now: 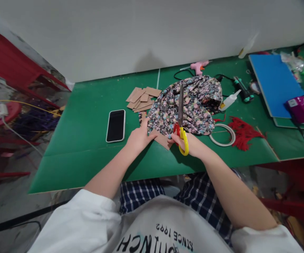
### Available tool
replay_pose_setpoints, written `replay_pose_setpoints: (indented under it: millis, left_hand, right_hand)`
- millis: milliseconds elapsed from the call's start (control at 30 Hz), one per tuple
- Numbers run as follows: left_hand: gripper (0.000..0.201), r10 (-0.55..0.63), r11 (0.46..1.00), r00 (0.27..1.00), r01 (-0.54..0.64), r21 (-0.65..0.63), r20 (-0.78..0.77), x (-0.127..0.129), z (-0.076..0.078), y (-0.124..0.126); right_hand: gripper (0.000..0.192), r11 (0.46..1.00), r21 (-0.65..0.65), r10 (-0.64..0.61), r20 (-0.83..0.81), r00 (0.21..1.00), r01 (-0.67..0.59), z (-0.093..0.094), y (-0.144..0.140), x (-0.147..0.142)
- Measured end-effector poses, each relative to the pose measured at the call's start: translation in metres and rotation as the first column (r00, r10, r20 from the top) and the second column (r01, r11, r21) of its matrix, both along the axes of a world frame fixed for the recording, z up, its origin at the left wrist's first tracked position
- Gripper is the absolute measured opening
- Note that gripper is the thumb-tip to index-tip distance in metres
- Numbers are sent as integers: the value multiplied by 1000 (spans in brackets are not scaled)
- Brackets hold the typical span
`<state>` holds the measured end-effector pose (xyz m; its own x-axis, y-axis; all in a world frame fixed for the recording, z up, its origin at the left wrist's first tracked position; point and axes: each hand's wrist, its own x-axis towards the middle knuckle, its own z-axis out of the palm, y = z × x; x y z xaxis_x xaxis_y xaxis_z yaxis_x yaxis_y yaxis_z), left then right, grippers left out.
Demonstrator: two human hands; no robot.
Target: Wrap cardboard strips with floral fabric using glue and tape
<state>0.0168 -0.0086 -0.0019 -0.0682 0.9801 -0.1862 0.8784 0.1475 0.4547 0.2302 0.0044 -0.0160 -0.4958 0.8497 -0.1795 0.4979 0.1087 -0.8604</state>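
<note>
A crumpled floral fabric [194, 103] lies on the green table [88, 140]. My right hand [191, 144] grips scissors [181, 119] with red and yellow handles, the long blades pointing away over the fabric. My left hand [139, 137] presses down on the fabric's near left edge, beside a brown cardboard piece [163, 140] that lies between my hands.
A black phone [116, 125] lies left of my left hand. Several cardboard pieces [142, 99] sit behind it. A tape ring [222, 135], red tassels [243, 131], glue bottle [229, 101], pink glue gun [198, 66], blue board [275, 82] and a purple device [303, 109] are at right.
</note>
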Motion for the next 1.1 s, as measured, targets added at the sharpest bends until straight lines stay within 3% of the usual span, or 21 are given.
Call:
replay_pose_setpoints:
  millis: [67,100,133,200,300,367,467,600,767,1033,1100]
  left_hand:
    - [67,133,991,976,-134,-5,175,-1,4,-18]
    - [62,223,974,917,-218,-54,331,0,6,-29]
    - [57,335,941,801,-311,-133,497,2,7,-41]
    - [49,488,858,470,-414,-304,735,11,9,-64]
    - [39,541,779,22,-389,-492,840,30,10,-85]
    - [36,549,738,-174,-358,-572,818,43,10,-87]
    - [39,565,675,-335,-338,-656,754,55,12,-78]
    - [42,579,600,-421,-359,-714,698,58,12,-66]
    - [37,569,602,-414,-378,-703,710,58,12,-59]
    - [0,616,686,-203,-337,-645,761,63,14,-34]
    - [9,610,717,-132,-328,-615,781,64,11,-32]
  right_hand:
    - [37,991,-130,-37,-44,998,31,-4,1,0]
    - [36,985,-171,-52,-67,996,40,-6,1,0]
    - [35,982,-184,-62,-90,994,44,-7,1,1]
    - [32,983,-179,-62,-132,989,37,-9,1,1]
    - [26,981,-187,-82,-168,982,50,-12,2,1]
    - [23,976,-205,-104,-177,979,67,-15,3,1]
    - [24,974,-221,-101,-201,974,55,-19,5,1]
    - [23,971,-236,-100,-212,972,48,-22,6,1]
    - [21,972,-220,-125,-189,974,82,-21,7,1]
    - [26,1000,3,-17,-65,998,17,-13,1,6]
    - [27,1000,21,-5,-72,997,7,-12,-1,6]
